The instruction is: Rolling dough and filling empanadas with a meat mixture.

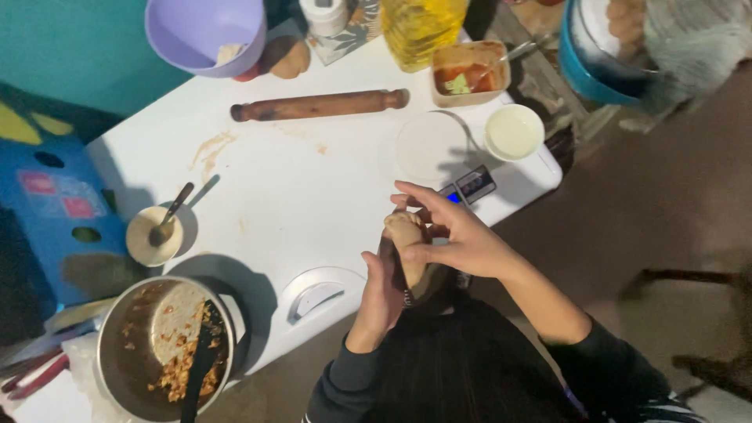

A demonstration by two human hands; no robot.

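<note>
Pot (133, 345): at our near left on the surface (313, 180), filling within reach
Left hand (384, 294): fingers closed under the dumpling (407, 235), propping it
Right hand (462, 235): pinching the dumpling's edge; held above the surface's near edge

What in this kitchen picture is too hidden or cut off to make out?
Head view, the only one:
- Dough pocket: both hands, left hand and right hand, wrap it, hiding its lower half and seam.
- Purple bowl: top edge cuts it off; contents mostly unseen.
- Oil bottle: cut by the top edge.
- Kitchen scale: display too small to read.
- Pot: the dark spatula covers part of the filling.
</note>
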